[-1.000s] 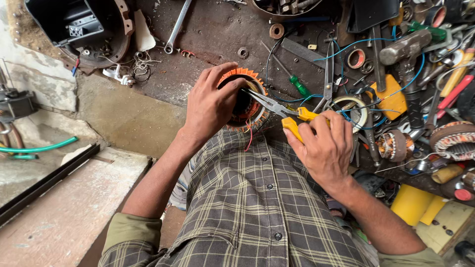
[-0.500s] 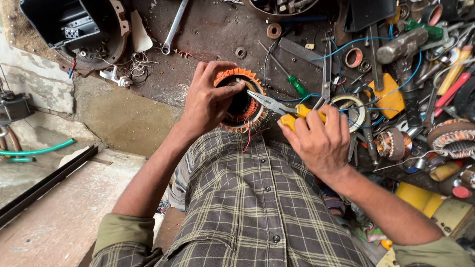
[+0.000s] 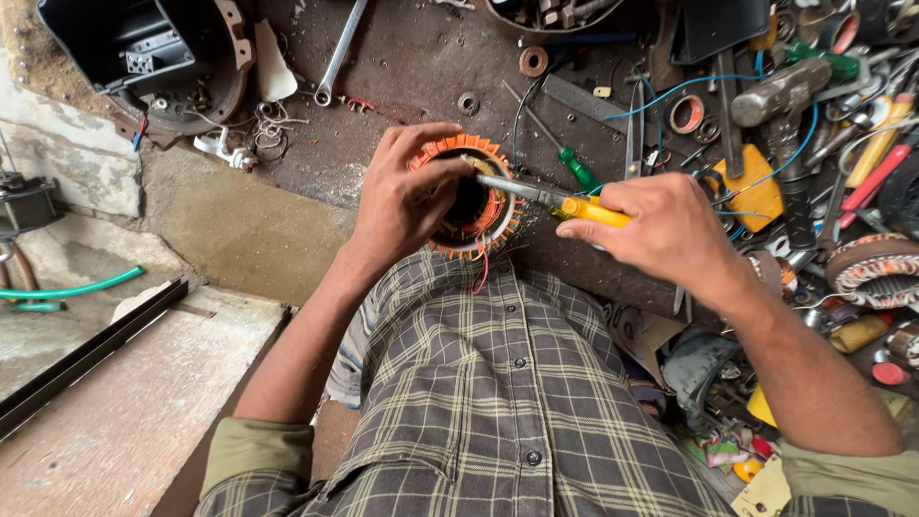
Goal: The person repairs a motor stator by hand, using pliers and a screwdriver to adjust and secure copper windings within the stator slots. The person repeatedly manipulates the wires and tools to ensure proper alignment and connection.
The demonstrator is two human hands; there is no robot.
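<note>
Orange insulation paper is ringing the motor stator [image 3: 476, 201], which is being held at the near edge of the grimy metal workbench [image 3: 421, 67], just above the checked shirt [image 3: 479, 402]. The stator is being gripped by the left hand [image 3: 407, 206] from its nine o'clock side, fingers wrapped over the rim and the thumb tucked low, probably so the core is kept from turning while it is being worked on. From three o'clock, yellow-handled pliers [image 3: 550, 199] are being pushed into the bore, their steel nose lying across the top windings. The pliers' handles are being squeezed together in the right hand [image 3: 661, 230], fingers closed firmly round them; what the tips are pinching cannot be told. A red wire [image 3: 481, 273] is dangling from the stator at six o'clock. Further out, a green-handled screwdriver [image 3: 577, 169] is lying at one o'clock, a spanner [image 3: 340, 53] at eleven o'clock, and a second wound stator [image 3: 876, 273] is resting far off at three o'clock among scattered tools.
</note>
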